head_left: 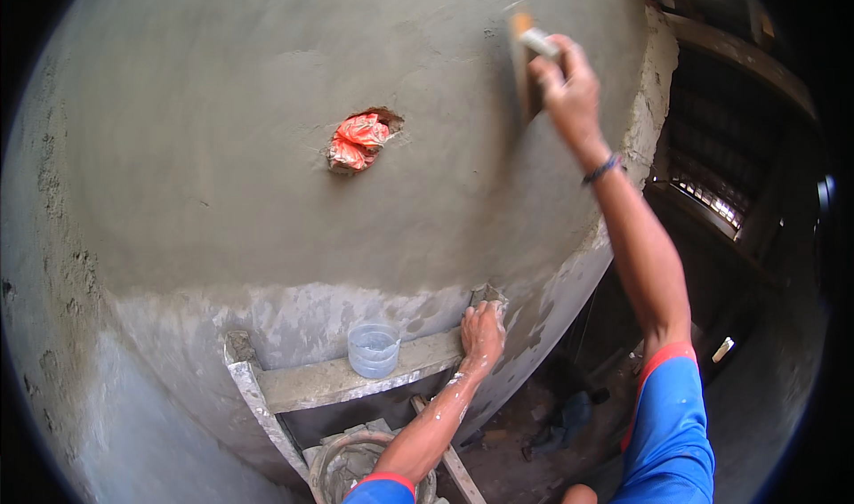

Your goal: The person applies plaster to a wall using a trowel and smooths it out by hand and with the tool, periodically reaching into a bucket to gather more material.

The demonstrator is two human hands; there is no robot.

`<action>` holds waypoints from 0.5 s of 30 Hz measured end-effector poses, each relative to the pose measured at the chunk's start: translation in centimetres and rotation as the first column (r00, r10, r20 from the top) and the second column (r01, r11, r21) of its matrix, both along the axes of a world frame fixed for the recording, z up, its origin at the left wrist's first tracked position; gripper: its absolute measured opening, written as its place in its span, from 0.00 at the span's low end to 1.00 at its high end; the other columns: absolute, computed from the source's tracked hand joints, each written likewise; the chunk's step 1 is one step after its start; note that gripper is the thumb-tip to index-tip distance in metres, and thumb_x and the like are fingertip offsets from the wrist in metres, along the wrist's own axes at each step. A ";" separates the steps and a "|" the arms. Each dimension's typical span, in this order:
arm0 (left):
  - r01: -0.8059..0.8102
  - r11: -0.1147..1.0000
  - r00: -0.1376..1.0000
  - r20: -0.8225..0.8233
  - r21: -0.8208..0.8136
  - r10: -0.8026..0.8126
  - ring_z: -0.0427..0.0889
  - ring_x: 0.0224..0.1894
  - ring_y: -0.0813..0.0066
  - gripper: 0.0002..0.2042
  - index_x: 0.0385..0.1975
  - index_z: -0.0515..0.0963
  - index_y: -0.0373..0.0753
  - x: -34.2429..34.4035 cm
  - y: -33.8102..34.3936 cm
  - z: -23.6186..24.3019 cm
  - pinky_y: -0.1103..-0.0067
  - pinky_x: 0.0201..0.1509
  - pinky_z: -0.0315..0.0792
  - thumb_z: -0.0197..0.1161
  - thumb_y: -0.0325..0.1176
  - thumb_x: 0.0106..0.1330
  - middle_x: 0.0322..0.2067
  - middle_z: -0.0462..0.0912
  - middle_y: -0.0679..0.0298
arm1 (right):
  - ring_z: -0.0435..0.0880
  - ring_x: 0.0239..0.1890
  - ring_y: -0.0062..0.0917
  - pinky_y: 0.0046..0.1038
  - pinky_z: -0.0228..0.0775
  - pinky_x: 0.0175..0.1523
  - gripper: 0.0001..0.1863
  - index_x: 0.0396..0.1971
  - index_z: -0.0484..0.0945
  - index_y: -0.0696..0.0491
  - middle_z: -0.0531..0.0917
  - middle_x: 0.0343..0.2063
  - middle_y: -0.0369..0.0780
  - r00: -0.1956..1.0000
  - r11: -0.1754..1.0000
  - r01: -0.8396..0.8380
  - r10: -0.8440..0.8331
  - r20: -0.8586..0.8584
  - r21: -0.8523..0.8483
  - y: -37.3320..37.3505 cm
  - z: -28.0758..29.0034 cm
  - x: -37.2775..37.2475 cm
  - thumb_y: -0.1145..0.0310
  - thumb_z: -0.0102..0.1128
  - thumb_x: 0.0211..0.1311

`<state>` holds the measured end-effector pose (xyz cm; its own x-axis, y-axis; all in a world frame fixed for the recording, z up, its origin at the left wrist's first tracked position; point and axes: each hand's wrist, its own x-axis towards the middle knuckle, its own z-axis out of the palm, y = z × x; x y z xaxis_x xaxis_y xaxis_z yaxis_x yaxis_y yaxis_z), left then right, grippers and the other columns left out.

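Note:
My right hand is closed round the pale handle of a plastering trowel, high at the right. The trowel is slightly blurred, with an orange patch at its far end, and its blade lies against or very close to the wet grey plaster. Lower down, my left hand grips the upper right end of a wooden ladder, where its top rung meets the side rail. Dried plaster flecks that wrist. A clear plastic tub rests on the rung, left of this hand.
Crumpled orange plastic fills a hole in the wall. Below the ladder stands a round bucket of mortar. The wall ends at a rough right edge; beyond it is a dark drop, with a person far below.

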<state>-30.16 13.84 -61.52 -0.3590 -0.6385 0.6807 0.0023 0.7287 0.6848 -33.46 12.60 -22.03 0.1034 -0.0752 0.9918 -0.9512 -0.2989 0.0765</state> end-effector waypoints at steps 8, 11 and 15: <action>0.001 1.000 0.999 -0.037 0.010 0.000 0.77 0.42 0.51 0.05 0.36 0.79 0.38 -0.4 0.3 0.4 0.59 0.47 0.71 0.57 0.28 0.66 0.37 0.81 0.56 | 0.87 0.46 0.38 0.34 0.77 0.52 0.22 0.54 0.79 0.55 0.86 0.44 0.50 0.973 0.989 0.147 -0.142 -0.184 0.017 -2.7 6.7 0.8 0.64 0.66 0.61; -0.023 1.000 0.999 0.033 0.008 0.022 0.76 0.43 0.50 0.08 0.41 0.80 0.38 0.1 -1.0 -0.1 0.60 0.48 0.71 0.58 0.26 0.63 0.39 0.80 0.55 | 0.80 0.51 0.45 0.38 0.72 0.56 0.23 0.53 0.76 0.57 0.82 0.48 0.49 0.892 0.985 0.121 -0.053 -0.450 0.123 -3.9 -3.5 5.7 0.70 0.67 0.56; 0.010 1.000 1.000 0.002 -0.007 -0.010 0.76 0.43 0.50 0.08 0.41 0.80 0.37 0.7 -0.9 0.2 0.60 0.48 0.71 0.59 0.26 0.63 0.38 0.80 0.54 | 0.80 0.51 0.40 0.34 0.73 0.55 0.24 0.56 0.73 0.54 0.82 0.47 0.47 0.849 0.892 0.238 0.002 -0.529 0.385 0.3 -9.3 4.7 0.70 0.65 0.59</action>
<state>-29.41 12.90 -61.29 -0.3664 -0.6305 0.6843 0.0083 0.7332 0.6800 -28.77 12.85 -31.31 0.5382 -0.5159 0.6665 -0.8424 -0.3031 0.4456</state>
